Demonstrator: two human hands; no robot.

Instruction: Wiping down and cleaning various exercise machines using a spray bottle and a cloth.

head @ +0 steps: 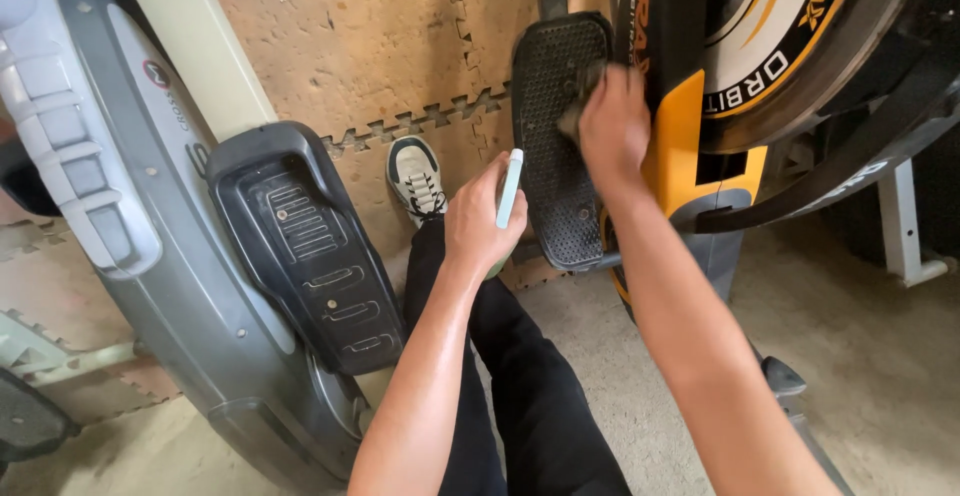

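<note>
Closest under the camera I see my own forearms and a black trouser leg (pixel 530 396) running out to a pale sneaker (pixel 417 178) on the tan foam floor mat (pixel 360 46). Biggest in view are the two machines: the grey elliptical (pixel 130 246) at left with its black footplate (pixel 310 246), and the yellow-and-black elliptical (pixel 690 126) at right. That machine's black textured pedal (pixel 560 186) lies between my hands, its long axis running away from me. My right hand (pixel 612 124) is nearer to it, resting on the pedal's far end, fingers clenched on a dark cloth (pixel 578 106) pressed to the surface. My left hand (pixel 482 224) hovers just left of the pedal, fingers wrapped round a slim pale spray bottle (pixel 510 188) held upright; I cannot tell what it contains.
</note>
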